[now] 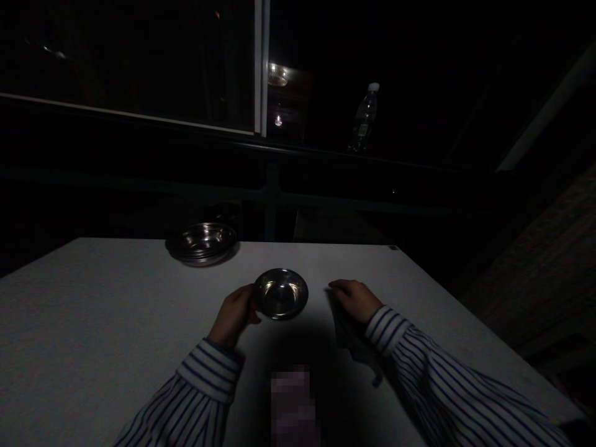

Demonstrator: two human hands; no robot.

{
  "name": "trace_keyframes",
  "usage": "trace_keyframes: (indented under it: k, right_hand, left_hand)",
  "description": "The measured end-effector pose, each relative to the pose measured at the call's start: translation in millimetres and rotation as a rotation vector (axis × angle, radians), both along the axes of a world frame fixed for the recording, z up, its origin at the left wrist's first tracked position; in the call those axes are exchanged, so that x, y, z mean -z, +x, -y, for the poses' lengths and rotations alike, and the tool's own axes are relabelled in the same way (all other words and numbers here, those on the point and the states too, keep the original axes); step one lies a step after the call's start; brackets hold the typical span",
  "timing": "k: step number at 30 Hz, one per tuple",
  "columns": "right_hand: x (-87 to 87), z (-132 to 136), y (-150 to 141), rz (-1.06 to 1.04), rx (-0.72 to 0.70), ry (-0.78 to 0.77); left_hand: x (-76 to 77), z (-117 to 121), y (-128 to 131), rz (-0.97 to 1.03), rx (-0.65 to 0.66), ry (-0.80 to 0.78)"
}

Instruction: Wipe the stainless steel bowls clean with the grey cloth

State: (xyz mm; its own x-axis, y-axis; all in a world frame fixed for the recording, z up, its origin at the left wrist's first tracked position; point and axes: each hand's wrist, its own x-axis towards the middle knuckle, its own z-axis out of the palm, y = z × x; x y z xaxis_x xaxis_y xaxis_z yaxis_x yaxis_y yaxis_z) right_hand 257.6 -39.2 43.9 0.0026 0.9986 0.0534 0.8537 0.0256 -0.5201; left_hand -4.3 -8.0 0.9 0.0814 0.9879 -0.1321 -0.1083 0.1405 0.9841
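Note:
A small shiny metal bowl (280, 295) is near the middle of the table, its open side facing up and towards me. My left hand (233, 313) grips its left rim, fingers behind and thumb near the lower edge. To the right of the bowl and apart from it, my right hand (356, 299) is closed on a dark cloth (352, 338). The cloth trails over the white tabletop towards me, partly under my right wrist. The right fingertips are dim and partly hidden.
Several nested metal bowls (202, 243) stand near the far left edge of the white table (116, 329). A clear plastic bottle (364, 118) stands on a dark ledge behind. A pixelated patch (294, 406) covers the near middle. The surroundings are very dark.

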Motion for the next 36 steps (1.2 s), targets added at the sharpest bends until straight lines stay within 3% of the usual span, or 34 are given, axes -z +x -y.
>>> trace_keyframes:
  k: [5,11,21,26,36]
  right_hand:
    - [11.3,-23.8,-30.5,-0.079,-0.105,-0.075]
    - [19.0,-33.3,-35.2,-0.265,-0.097,-0.112]
    - [-9.2,-18.2,-28.9,-0.501,-0.037,0.104]
    - [-18.4,-12.4,-24.7,-0.544,-0.022,0.106]
    - [-28.3,-11.5,2.3,-0.869,0.071,0.034]
  left_hand:
    - [5.4,-2.6,-0.9,0.007,-0.021,-0.016]
    - [3.8,-3.0,-1.5,0.077,0.008,0.023]
    - [-13.2,4.5,0.5,0.105,-0.03,0.099]
    - [-19.9,9.6,6.4,0.176,-0.024,0.053]
    - [-37.7,9.5,35.2,0.123,0.092,-0.02]
